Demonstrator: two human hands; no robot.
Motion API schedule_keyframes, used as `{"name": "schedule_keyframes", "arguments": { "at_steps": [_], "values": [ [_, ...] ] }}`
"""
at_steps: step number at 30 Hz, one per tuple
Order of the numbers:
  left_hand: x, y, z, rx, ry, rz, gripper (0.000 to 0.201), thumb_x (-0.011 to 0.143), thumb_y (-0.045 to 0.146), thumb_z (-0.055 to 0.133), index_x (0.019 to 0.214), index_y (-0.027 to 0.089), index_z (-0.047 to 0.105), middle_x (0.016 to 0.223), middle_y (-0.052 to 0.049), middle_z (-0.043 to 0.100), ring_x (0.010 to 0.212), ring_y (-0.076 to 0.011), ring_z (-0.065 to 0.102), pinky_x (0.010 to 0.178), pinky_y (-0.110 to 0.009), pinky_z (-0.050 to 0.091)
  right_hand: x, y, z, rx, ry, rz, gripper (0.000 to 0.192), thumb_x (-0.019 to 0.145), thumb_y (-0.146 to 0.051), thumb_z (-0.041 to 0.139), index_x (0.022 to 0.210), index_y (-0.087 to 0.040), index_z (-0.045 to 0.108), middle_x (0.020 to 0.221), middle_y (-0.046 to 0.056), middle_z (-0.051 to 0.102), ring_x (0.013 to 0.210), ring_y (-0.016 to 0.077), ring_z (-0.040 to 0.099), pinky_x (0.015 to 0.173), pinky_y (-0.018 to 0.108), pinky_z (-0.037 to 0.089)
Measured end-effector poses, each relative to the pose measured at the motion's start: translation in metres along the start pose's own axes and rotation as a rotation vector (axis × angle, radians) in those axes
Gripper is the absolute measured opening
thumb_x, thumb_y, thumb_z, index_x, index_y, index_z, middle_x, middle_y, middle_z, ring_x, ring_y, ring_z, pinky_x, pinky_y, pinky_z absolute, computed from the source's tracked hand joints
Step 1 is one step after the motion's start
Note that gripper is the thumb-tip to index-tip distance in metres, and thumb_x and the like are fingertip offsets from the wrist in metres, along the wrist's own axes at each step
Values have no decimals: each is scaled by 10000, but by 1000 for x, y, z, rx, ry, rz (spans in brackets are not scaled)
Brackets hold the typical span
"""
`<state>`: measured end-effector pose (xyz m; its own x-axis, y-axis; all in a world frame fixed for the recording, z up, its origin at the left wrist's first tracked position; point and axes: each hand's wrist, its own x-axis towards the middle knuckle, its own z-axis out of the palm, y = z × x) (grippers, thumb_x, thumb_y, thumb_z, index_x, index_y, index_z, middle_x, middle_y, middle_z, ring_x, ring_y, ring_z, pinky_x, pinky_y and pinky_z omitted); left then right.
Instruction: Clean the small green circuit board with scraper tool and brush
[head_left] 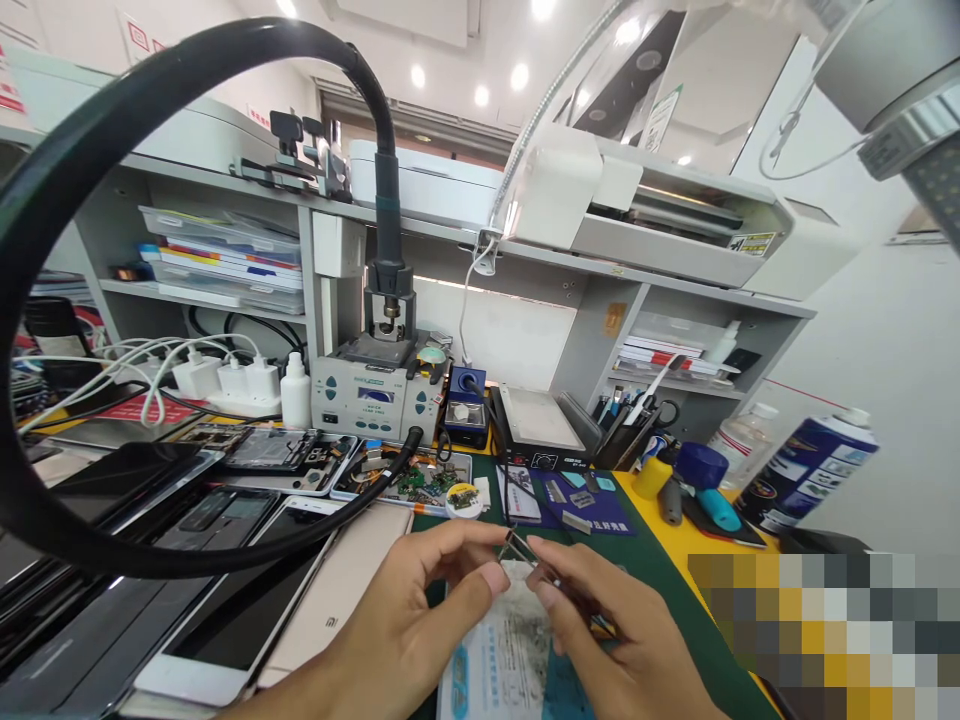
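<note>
Setting: Phone-repair desk (660, 570) covered by a green mat, with white shelving behind; a printer (660, 215) sits on the top shelf.
Left side of desk: several phones lie flat, some opened; a rose-gold phone back (341, 590) lies just beside the left hand.
Middle ground: a hot-air rework station (373, 395) stands at the back of the desk with its black hose (90, 170) looping wide across the view; a small blue solder-tip cleaner (466, 400) and a black heating plate (538, 425) stand beside it.
Right side: a blue spray can (806, 465) is tilted near the desk edge; a blurred patch covers the lower right corner.
Thing in hand: a small, thin metal part (519, 547), too small to name surely, held above a printed blue-and-white packet (499, 650) lying on the mat.
Left hand (420, 620): thumb and forefinger pinched on the near end of the metal part, palm turned inward, wrist low over the desk.
Right hand (600, 625): fingertips closed on the other end of the part, with what seems a slim tool under the fingers; whether it is tweezers I cannot tell.
Step in hand: by my judgement, fine handling of the part between both grips, held for inspection or alignment.
Next move calls for: steady, small finger motion and a firm pinch, since so slight a piece could slip onto the cluttered mat.
</note>
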<state>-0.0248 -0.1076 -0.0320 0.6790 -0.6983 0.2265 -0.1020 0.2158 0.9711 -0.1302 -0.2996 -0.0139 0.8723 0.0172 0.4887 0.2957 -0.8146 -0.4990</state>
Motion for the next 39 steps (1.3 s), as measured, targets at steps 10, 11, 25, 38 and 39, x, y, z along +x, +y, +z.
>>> {"name": "schedule_keyframes", "arguments": {
  "at_steps": [10,11,25,38,39],
  "values": [
    [-1,2,2,108,52,159,387,969,378,612,1337,258,619,1098,-57,658,867,-159,635,829,-301,508,0,-15,6,297,93,396,332,905,-485,667,1089,-217,736,644,13,666,558,125,644,483,169,502],
    [-2,2,2,122,51,179,364,969,363,612,1317,258,635,1068,-52,664,861,-160,637,820,-297,509,0,-15,7,319,86,421,349,899,-499,670,1091,-215,735,630,8,653,554,124,646,487,168,497],
    [1,-1,2,104,-79,47,381,930,473,631,1160,173,678,1017,-68,667,845,-178,577,753,-284,471,11,-34,0,566,-64,680,596,775,-632,760,1113,-145,695,600,17,662,481,90,600,437,156,455],
    [12,1,19,-172,-75,-136,493,819,603,736,726,119,721,650,6,489,548,-90,437,446,-194,323,11,-31,16,748,-47,700,647,690,-653,820,935,-224,402,640,-59,650,465,99,642,396,156,494],
    [13,-1,19,-166,-70,-131,485,819,597,740,729,121,739,671,4,494,521,-74,414,418,-190,289,11,-31,17,747,-57,706,641,691,-655,817,905,-228,389,607,-71,635,457,93,632,396,152,491]
  ]
}}
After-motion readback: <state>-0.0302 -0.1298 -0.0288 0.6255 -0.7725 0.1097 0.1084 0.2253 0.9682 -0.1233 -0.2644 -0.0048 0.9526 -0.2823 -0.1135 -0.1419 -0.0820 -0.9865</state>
